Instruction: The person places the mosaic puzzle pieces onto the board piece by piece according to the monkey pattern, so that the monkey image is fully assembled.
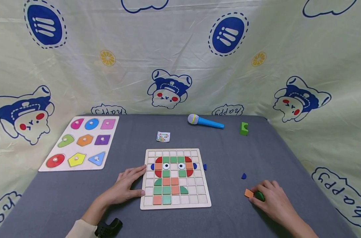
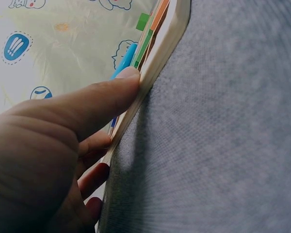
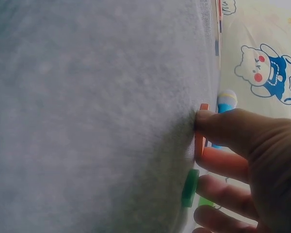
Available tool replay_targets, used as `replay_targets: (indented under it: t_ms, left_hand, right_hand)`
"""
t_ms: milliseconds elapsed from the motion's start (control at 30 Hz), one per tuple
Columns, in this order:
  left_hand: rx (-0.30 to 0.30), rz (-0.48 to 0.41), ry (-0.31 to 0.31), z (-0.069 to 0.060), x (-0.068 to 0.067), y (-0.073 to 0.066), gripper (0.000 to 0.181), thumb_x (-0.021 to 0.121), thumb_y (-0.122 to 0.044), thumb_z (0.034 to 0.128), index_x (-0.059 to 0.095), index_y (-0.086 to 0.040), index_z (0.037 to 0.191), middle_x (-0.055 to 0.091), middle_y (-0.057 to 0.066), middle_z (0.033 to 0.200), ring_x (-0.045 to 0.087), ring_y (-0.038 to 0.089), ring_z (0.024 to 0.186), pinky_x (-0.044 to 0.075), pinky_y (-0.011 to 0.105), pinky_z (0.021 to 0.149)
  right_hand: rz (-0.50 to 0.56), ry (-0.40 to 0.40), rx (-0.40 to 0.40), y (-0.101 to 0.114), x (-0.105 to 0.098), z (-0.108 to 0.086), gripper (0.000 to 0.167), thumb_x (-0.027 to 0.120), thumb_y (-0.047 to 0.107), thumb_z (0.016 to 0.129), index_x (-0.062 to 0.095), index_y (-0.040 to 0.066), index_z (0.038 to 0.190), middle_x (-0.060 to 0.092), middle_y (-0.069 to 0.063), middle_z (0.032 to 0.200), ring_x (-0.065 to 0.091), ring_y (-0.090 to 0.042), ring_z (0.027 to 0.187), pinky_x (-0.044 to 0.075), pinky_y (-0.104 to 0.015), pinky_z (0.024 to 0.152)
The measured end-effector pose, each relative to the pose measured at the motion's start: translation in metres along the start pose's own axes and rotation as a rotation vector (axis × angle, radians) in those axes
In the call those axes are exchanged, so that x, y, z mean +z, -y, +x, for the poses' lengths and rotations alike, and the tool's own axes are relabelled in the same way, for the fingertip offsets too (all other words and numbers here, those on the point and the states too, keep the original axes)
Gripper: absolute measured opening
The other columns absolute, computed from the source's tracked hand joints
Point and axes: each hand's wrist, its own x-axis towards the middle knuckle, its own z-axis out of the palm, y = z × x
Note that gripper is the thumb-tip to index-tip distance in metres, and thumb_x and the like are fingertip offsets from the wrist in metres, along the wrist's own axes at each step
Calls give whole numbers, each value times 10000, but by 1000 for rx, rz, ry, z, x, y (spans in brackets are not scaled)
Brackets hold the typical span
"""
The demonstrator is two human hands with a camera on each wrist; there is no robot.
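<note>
In the head view a white grid board [image 1: 192, 200] lies on the table, with coloured tiles and two round eye pieces forming a figure. My left hand [image 1: 127, 183] rests at its left side, fingers and thumb touching the edge. The left wrist view shows the thumb [image 2: 111, 94] against that edge. Off to the right, my right hand [image 1: 273, 201] pinches an orange square tile [image 1: 248, 193] between thumb and index finger. A green rounded tile [image 1: 259, 196] lies beside it, under the fingers; in the right wrist view this green tile [image 3: 190, 188] sits close to the middle finger.
A shape-puzzle board [image 1: 89, 132] lies at the back left. Behind the grid are a small picture card [image 1: 163, 137], a blue toy microphone [image 1: 210, 123] and a green block [image 1: 243, 129]. Small blue pieces lie right of the grid, one blue piece [image 1: 244, 176] near my right hand.
</note>
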Motion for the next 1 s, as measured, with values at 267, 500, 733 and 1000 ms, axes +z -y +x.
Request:
replay_targets:
  t_ms: [267, 500, 733, 1000]
  left_hand:
    - [1, 1, 3, 0, 0, 0, 781, 710, -397, 809, 385, -86, 1447, 339, 61, 1529, 333, 296, 1305, 209, 521, 965]
    - [-10, -5, 9, 0, 0, 0, 787, 710, -403, 807, 382, -91, 1450, 335, 56, 1531, 329, 294, 1304, 204, 526, 972]
    - [-5, 1, 7, 0, 0, 0, 787, 705, -415, 809, 380, -99, 1452, 335, 51, 1531, 328, 293, 1305, 206, 524, 970]
    - [4, 2, -2, 0, 0, 1, 783, 714, -395, 805, 386, -91, 1447, 342, 58, 1527, 334, 291, 1297, 210, 513, 960]
  right_hand:
    - [6, -1, -11, 1, 0, 2, 168, 792, 297, 707, 688, 235, 823, 572, 34, 884, 452, -197, 845, 346, -369, 692]
    - [58, -53, -96, 23, -3, 7, 186, 803, 260, 710, 693, 237, 859, 569, 72, 878, 456, -141, 847, 390, -368, 724]
    - [86, -148, -248, 68, 3, 19, 215, 821, 287, 690, 692, 255, 859, 564, 126, 839, 435, -49, 810, 408, -310, 729]
    - [120, -66, -381, 121, 10, 33, 194, 764, 349, 753, 692, 252, 905, 580, 118, 888, 421, -31, 851, 407, -286, 761]
